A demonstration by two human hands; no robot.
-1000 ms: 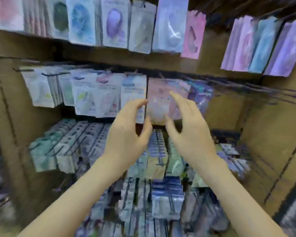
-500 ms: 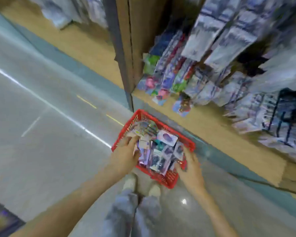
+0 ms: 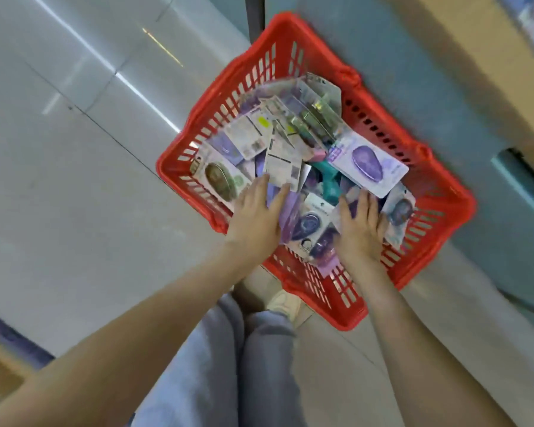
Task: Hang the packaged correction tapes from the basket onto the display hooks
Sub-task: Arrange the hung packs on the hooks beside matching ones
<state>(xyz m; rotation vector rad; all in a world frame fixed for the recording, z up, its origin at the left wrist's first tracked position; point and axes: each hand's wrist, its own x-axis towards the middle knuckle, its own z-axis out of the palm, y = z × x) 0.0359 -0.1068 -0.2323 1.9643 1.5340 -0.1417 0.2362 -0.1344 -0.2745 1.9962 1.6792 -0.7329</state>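
Well, your left hand (image 3: 256,217) and right hand (image 3: 359,229) both rest straight, spread fingers on the correction tape packs (image 3: 367,161) heaped in the red basket (image 3: 170,180) on the floor (image 3: 74,180). Blur smears the labels.

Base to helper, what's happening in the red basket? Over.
Left hand and right hand resting on the packs, no grip yet. Red basket piled full. Nothing blocking.

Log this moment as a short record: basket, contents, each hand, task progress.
basket: red basket standing on the grey floor
contents: loose, overlapping pile of packaged correction tapes
left hand: left hand inside the basket, fingers straight, resting on packages at the near left
right hand: right hand fingers spread on packages at the near right
progress: no package lifted out yet
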